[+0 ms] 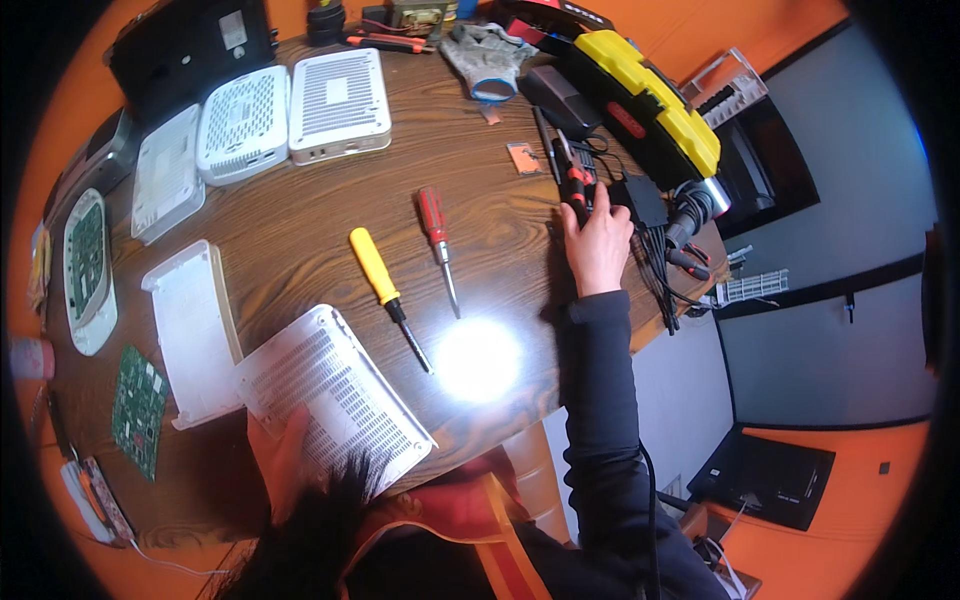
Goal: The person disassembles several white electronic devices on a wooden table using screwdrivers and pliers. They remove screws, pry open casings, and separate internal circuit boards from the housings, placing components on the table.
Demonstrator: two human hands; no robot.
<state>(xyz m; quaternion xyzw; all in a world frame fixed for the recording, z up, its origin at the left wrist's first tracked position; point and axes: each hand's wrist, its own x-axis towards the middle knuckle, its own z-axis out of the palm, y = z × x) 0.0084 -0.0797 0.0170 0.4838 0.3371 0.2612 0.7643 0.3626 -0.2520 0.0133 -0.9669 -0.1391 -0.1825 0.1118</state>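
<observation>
A white vented router casing (pixel 345 400) is tilted at the table's front edge, with my left hand (pixel 280 450) holding its lower left side; dark hair hides part of that hand. To the right, my right hand (pixel 598 245) reaches over the table, its thumb and fingers around the handle end of a red-and-black handled tool (pixel 574 182). Between my hands lie a yellow-handled screwdriver (pixel 372 262) and a red-handled screwdriver (pixel 432 215). A plain white cover (pixel 190 335) lies just left of the casing, touching or overlapping it.
Several white router boxes (pixel 340 105) stand at the back left. Green circuit boards (pixel 140 410) lie at the left. Behind my right hand are a yellow-and-black toolbox (pixel 650 95), black cables (pixel 655 250) and a grey glove (pixel 485 60). A bright light spot (pixel 480 360) falls near the front edge.
</observation>
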